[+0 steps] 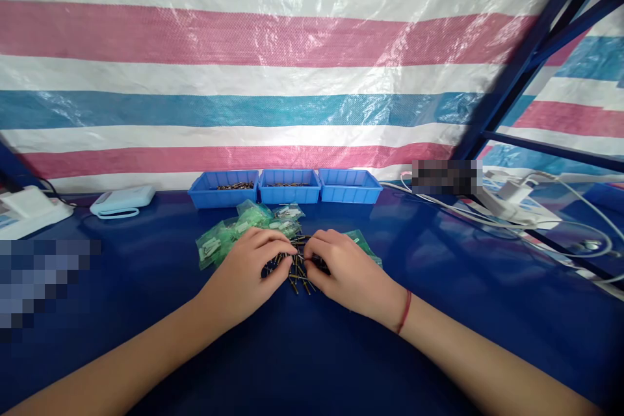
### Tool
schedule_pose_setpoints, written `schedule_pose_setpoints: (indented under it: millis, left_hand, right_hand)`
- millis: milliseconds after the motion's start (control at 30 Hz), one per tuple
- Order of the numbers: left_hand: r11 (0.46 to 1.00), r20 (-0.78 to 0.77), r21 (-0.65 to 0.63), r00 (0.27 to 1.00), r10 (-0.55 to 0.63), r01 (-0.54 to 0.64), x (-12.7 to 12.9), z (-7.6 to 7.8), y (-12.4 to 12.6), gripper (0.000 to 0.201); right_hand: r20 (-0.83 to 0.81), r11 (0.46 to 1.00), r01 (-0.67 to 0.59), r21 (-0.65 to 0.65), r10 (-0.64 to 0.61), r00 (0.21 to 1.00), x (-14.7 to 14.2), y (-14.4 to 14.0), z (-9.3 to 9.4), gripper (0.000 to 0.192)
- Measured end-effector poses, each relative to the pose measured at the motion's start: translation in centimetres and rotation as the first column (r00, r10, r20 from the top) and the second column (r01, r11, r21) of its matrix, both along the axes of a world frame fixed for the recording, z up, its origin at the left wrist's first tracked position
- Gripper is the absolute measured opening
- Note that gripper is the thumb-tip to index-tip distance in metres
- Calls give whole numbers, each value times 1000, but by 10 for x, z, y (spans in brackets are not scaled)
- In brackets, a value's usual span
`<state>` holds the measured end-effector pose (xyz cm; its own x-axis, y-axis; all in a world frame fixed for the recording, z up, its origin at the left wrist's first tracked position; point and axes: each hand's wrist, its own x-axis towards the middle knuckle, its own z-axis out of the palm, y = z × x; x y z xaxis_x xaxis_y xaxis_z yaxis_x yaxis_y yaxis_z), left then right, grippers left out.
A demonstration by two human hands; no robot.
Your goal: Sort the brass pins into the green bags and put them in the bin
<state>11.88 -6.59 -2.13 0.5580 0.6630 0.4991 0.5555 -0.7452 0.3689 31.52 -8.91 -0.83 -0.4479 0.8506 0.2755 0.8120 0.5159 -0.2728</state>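
While resting on bench (439,312), left hand (244,276) and right hand (348,273) flanking pin pile (298,273); fingers (280,250) curling inward, touching pins, grasp indiscernible; pile lying between, equally near; pins pointing mixed ways.

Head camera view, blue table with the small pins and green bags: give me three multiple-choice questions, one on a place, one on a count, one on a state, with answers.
1. Where does the heap of small dark metal pins lie?
A. in a bin
B. on the dark blue tabletop between the hands
C. on the white device

2. How many shallow blue plastic bins stand at the table's back edge?
A. two
B. three
C. five

3. How do the small green plastic bags lie?
A. loosely piled
B. hung up
C. stacked in a bin

Answers: 1 B, the left hand and right hand flank the pins; 2 B, three stand in a row; 3 A, they overlap on the table.
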Motion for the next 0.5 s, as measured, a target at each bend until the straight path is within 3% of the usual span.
schedule_pose_setpoints:
  millis: [300, 500]
  left_hand:
    - [992, 32, -119, 998, 51, -47, 1, -1, -4, 21]
    - [923, 101, -357, 976, 192, -145, 3, 4, -5, 25]
  right_hand:
    - [-108, 1000, 21, -17, -23, 994, 0, -1, 3, 11]
    - [-394, 993, -74, -93, 32, 918, -5, -6, 9, 12]
